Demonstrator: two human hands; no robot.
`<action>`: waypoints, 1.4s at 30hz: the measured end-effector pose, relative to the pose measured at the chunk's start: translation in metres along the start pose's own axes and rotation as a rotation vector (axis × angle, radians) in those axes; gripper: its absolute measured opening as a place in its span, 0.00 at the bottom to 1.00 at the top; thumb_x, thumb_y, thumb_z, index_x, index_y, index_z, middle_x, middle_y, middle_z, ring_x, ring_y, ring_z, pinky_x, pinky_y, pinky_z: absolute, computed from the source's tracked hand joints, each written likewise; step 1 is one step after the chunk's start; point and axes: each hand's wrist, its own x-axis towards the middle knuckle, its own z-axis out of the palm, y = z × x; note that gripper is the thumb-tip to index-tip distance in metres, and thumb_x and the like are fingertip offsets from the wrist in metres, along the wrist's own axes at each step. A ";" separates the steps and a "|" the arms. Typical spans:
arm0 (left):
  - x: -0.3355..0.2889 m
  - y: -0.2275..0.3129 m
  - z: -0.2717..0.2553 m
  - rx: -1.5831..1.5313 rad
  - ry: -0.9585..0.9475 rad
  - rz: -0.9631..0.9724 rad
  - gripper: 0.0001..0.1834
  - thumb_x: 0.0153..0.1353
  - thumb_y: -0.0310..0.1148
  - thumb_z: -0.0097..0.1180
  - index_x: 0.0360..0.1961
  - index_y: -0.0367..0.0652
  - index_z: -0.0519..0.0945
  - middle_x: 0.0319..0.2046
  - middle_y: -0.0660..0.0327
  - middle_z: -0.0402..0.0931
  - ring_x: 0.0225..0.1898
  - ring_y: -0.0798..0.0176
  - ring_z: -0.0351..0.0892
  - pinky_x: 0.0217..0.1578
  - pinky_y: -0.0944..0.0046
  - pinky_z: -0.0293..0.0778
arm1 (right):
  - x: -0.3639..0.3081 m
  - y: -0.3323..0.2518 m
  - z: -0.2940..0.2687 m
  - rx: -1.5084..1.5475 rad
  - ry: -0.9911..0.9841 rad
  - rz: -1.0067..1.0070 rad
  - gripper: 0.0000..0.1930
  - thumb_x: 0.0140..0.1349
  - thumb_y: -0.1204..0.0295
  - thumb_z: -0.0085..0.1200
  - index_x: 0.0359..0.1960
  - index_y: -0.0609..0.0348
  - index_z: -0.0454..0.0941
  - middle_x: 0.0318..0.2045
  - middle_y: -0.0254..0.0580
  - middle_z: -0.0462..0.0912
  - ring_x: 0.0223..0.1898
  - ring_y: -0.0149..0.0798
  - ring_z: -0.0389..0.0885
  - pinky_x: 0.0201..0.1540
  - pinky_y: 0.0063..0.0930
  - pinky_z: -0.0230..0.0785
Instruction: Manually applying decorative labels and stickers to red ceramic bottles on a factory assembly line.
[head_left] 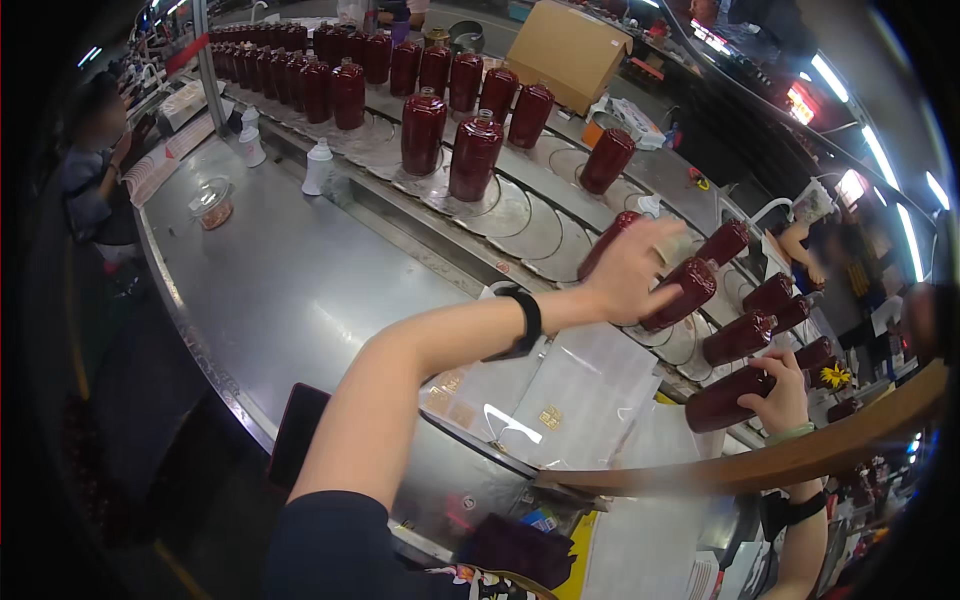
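Observation:
My left hand [635,275] reaches over the conveyor, smeared by motion, with its thumb and fingers apart. It overlaps one dark red glass bottle [603,243], and its thumb lies beside another red bottle [688,292]. Whether it touches either one cannot be made out. At the lower right, my right hand [785,395] is closed around the neck end of a tilted dark red bottle [728,400]. That bottle hangs over the near edge of the conveyor. Further red bottles [740,338] stand just beyond it on the belt.
A curved plate conveyor [540,235] carries several red bottles [422,135] from the far left. White nozzle bottles [318,168], a lidded clear tub [211,203] and clear sheets with gold emblems [585,395] lie nearer. A wooden bar [740,460] crosses the lower right. Another person [95,170] is at left.

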 end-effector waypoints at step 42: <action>-0.098 0.057 -0.365 0.729 -0.224 -0.528 0.45 0.54 0.50 0.74 0.67 0.39 0.69 0.62 0.47 0.73 0.66 0.46 0.70 0.69 0.52 0.62 | 0.058 -0.346 0.104 0.717 -0.223 -1.550 0.13 0.50 0.74 0.67 0.39 0.53 0.82 0.47 0.37 0.77 0.48 0.45 0.79 0.49 0.40 0.76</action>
